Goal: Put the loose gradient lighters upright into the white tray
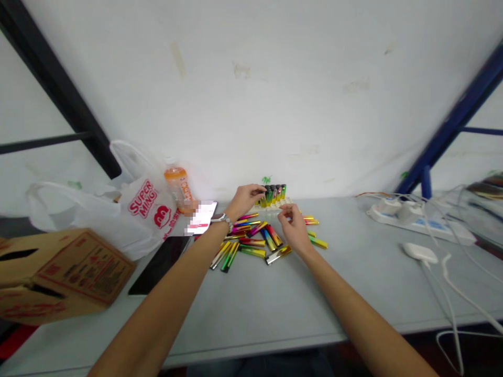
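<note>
Lighters, long axes vertical, stand far on the bench, just right of the left hand, the nearer; the right hand sits apart; I cannot tell either grip.

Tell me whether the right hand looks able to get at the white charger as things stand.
Probably yes: mostly bare grey tabletop lies between the right hand and the white charger, with a few lighters near the way. Whether that hand is empty is unclear.
</note>
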`<act>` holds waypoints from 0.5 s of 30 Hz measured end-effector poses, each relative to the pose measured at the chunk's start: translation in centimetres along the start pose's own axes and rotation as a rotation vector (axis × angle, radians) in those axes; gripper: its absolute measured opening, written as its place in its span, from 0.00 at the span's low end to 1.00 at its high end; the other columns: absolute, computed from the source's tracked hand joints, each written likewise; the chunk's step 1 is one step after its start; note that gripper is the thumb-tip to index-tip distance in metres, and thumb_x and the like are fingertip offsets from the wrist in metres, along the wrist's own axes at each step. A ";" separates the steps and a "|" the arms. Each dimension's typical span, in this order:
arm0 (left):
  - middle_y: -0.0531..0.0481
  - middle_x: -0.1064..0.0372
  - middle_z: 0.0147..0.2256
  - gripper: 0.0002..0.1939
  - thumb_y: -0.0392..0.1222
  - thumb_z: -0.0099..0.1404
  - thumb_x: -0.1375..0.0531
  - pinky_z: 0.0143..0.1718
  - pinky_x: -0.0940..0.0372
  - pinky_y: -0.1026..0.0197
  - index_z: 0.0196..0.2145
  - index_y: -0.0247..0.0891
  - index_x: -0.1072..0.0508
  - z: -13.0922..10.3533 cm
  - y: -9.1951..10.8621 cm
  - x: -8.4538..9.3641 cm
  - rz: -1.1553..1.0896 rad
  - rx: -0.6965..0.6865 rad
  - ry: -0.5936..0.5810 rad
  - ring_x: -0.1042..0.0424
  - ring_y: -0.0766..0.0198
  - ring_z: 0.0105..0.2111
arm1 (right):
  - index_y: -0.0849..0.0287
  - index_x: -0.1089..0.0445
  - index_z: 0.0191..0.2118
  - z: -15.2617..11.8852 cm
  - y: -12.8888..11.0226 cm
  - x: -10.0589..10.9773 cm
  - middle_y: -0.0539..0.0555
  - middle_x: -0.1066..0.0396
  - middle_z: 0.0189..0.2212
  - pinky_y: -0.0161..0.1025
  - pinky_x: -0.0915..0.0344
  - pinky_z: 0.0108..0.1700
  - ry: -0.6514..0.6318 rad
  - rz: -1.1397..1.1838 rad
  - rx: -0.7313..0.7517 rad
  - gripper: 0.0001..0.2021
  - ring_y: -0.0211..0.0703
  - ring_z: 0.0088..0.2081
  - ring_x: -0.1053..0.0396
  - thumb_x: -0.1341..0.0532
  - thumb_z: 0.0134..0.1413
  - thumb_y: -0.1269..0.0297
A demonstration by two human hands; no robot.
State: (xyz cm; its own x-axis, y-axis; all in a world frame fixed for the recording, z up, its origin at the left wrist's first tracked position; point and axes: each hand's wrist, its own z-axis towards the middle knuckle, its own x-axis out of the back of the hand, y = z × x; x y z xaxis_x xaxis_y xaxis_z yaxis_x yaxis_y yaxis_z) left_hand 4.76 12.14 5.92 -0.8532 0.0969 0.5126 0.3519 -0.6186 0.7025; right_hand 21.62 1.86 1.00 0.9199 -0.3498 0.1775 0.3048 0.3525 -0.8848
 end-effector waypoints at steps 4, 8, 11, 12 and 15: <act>0.43 0.21 0.43 0.11 0.38 0.60 0.37 0.49 0.30 0.54 0.41 0.36 0.20 0.8 -1.3 -0.4 0.083 -0.013 -0.034 0.23 0.57 0.41 | 0.57 0.35 0.43 -0.3 -0.5 0.0 0.53 0.31 0.33 0.39 0.38 0.35 -0.030 0.004 0.008 0.11 0.45 0.37 0.32 0.43 0.54 0.60; 0.44 0.21 0.40 0.11 0.39 0.60 0.37 0.48 0.30 0.55 0.40 0.37 0.19 0.9 -1.9 -0.5 0.091 0.002 -0.057 0.23 0.58 0.38 | 0.57 0.35 0.43 -0.4 -0.7 0.0 0.53 0.30 0.33 0.39 0.39 0.36 -0.048 0.010 0.001 0.11 0.45 0.38 0.32 0.43 0.54 0.60; 0.44 0.21 0.38 0.11 0.40 0.61 0.37 0.47 0.30 0.54 0.40 0.37 0.19 0.7 -2.3 -0.6 0.105 -0.019 -0.046 0.24 0.59 0.36 | 0.57 0.35 0.42 -0.4 -0.7 0.0 0.53 0.30 0.33 0.40 0.39 0.36 -0.052 0.015 -0.008 0.11 0.46 0.38 0.32 0.43 0.54 0.60; 0.45 0.22 0.38 0.11 0.40 0.62 0.37 0.47 0.30 0.54 0.41 0.38 0.19 0.7 -2.4 -0.7 0.126 -0.041 -0.043 0.24 0.59 0.36 | 0.57 0.34 0.41 -0.4 -0.7 0.1 0.53 0.30 0.34 0.40 0.39 0.37 -0.053 0.014 -0.011 0.10 0.46 0.38 0.32 0.43 0.54 0.60; 0.45 0.27 0.38 0.11 0.38 0.62 0.39 0.48 0.31 0.53 0.41 0.39 0.19 0.3 -2.6 -0.9 0.248 -0.118 -0.024 0.27 0.60 0.37 | 0.57 0.34 0.39 -0.3 -0.4 0.1 0.53 0.30 0.34 0.40 0.39 0.36 -0.055 -0.003 -0.009 0.09 0.45 0.37 0.33 0.44 0.53 0.60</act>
State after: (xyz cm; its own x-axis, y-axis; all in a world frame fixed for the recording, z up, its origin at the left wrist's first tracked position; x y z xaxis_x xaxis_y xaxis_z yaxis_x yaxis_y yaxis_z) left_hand 4.77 13.88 3.81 -0.7364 -0.0517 0.6745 0.5008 -0.7120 0.4922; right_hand 21.50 1.43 1.29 0.9313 -0.3022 0.2034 0.3054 0.3435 -0.8881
